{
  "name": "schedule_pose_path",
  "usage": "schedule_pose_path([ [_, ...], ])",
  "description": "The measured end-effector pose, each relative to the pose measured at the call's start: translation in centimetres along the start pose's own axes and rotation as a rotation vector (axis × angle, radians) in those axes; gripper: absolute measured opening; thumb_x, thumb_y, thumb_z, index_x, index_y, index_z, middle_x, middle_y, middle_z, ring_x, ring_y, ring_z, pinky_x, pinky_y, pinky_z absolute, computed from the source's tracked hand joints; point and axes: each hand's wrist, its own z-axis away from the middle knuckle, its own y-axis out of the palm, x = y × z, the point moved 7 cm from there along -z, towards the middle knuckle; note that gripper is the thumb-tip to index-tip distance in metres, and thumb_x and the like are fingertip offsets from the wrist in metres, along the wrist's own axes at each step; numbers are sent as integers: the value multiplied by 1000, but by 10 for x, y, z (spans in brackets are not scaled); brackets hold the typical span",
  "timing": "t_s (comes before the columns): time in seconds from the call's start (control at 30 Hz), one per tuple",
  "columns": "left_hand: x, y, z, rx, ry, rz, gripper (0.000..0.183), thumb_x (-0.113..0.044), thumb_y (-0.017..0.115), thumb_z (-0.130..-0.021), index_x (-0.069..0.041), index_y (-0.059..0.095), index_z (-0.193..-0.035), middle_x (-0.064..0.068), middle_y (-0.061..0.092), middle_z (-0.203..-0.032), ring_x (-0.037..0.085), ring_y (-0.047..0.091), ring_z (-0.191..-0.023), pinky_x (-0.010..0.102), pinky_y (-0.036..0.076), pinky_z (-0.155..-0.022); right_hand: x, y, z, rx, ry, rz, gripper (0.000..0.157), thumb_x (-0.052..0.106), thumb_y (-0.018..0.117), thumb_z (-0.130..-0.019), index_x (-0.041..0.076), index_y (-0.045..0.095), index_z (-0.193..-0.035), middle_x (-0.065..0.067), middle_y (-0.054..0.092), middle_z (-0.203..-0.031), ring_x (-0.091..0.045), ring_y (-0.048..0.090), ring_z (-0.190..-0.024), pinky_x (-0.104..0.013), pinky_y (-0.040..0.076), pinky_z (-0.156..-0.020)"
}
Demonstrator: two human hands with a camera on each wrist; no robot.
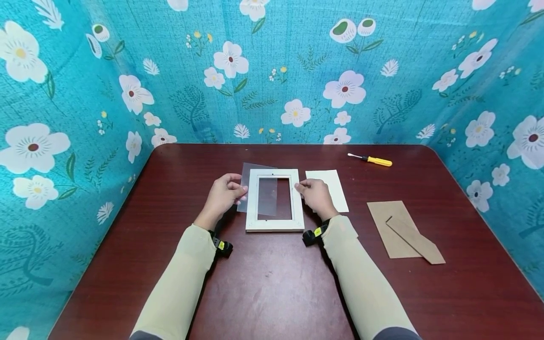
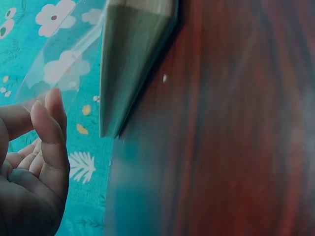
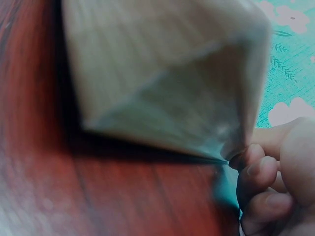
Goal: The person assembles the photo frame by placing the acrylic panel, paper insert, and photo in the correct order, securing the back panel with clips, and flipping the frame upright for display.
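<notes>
A white picture frame [image 1: 275,225] lies in front of me at the middle of the table, its opening toward me from above. Between thumb and finger, my left hand [image 1: 225,194] pinches a clear plastic sheet [image 1: 267,198]. That sheet overlaps the left side of the frame in the head view and stretches over part of its opening. In the left wrist view, the sheet [image 2: 54,54] slants up beside the frame's edge [image 2: 133,64]. My right hand [image 1: 316,194] grips the frame's right side; its curled fingers [image 3: 261,172] also show there in the right wrist view.
Beside my right hand is a sheet of white paper [image 1: 333,182]. Farther right lies a brown backing board [image 1: 386,231] with its stand leg [image 1: 418,240] slanting across. A yellow-handled screwdriver [image 1: 378,161] lies near the back edge. Floral curtain [image 1: 272,71] surrounds the table's far sides.
</notes>
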Motion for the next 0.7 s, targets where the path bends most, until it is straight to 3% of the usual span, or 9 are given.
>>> schedule_pose_path([
  [0.7, -9, 22, -1, 31, 5, -34, 49, -8, 72, -89, 2, 51, -132, 16, 68, -87, 23, 69, -69, 29, 54, -56, 2, -1, 1, -15, -24, -12, 23, 31, 62, -98, 11, 72, -100, -7, 63, -75, -21, 56, -58, -35, 45, -50],
])
